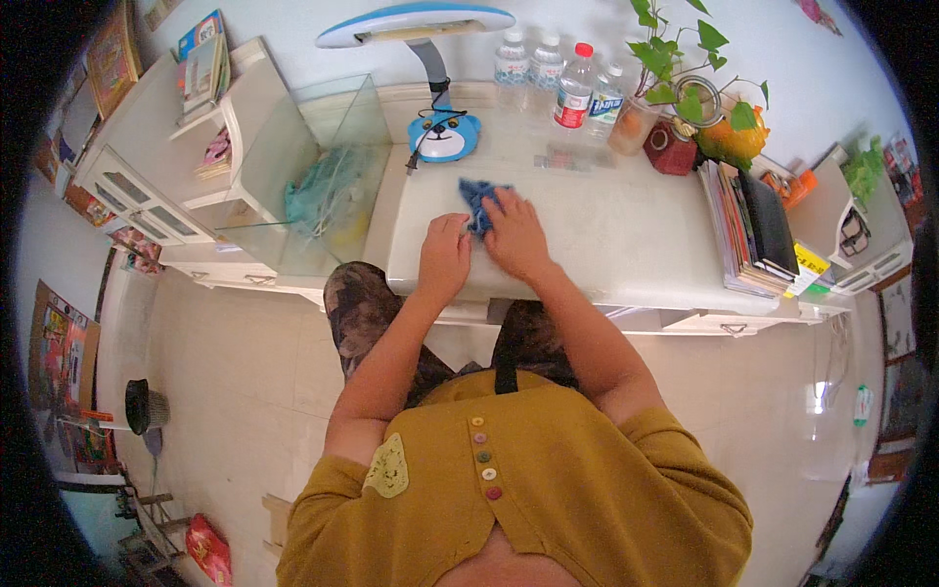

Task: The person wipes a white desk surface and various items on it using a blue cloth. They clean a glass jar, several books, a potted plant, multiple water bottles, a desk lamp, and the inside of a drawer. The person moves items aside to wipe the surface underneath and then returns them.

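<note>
A crumpled dark blue cloth [480, 202] lies on the pale desktop [609, 235] in front of me. My right hand [515, 231] rests over its right part, fingers spread and pressing on it. Close to the cloth's lower left side is my left hand [446, 249], palm down, its fingers near together and bent; whether they grip any cloth I cannot tell. Behind the cloth stands a blue desk lamp with a bear-face base [444, 137], its cord and plug hanging at the left.
Several plastic bottles [574, 92] stand along the wall beside a potted vine [632, 125] and a dark red jar [671, 149]. A glass tank [330, 198] with a teal bag is at the left. Upright books and folders [741, 227] line the right side.
</note>
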Available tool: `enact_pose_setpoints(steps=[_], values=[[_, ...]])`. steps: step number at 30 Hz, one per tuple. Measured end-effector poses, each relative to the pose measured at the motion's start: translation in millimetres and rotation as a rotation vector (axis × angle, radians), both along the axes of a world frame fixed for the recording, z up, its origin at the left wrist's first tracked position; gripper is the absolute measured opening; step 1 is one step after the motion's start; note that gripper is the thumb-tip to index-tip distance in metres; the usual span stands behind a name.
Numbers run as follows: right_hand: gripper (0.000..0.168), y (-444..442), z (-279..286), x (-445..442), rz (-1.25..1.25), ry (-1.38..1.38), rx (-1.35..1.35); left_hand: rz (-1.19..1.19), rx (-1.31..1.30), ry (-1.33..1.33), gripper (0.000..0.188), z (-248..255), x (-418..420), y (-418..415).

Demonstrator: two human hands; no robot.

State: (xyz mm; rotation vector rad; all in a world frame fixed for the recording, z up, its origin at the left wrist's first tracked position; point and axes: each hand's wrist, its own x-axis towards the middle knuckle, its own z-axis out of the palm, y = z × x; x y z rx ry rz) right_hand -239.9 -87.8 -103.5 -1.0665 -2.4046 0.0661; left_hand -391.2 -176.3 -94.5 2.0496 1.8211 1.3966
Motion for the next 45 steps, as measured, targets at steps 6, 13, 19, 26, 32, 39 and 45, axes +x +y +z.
enact_pose_setpoints(steps=[6,13,19,26,32,39,45], values=[[0.057,-48,23,36,0.117,-0.044,-0.059,0.060,0.125,0.085,0.039,18,-16,26],[0.060,-26,30,111,-0.183,-0.136,-0.076,0.262,0.077,0.135,0.051,23,-52,118],[0.058,9,22,142,-0.415,-0.086,-0.077,0.506,-0.077,0.208,0.083,25,-55,179],[0.059,10,21,146,-0.378,-0.047,-0.076,0.603,-0.322,0.304,0.100,33,-45,202],[0.059,9,20,143,-0.360,-0.029,-0.064,0.563,-0.249,0.341,0.095,23,-47,173],[0.051,12,19,148,-0.275,0.071,-0.033,0.301,-0.188,0.324,0.094,32,-12,81],[0.037,20,9,150,-0.238,0.252,-0.072,0.105,-0.166,0.295,0.095,39,2,18]])
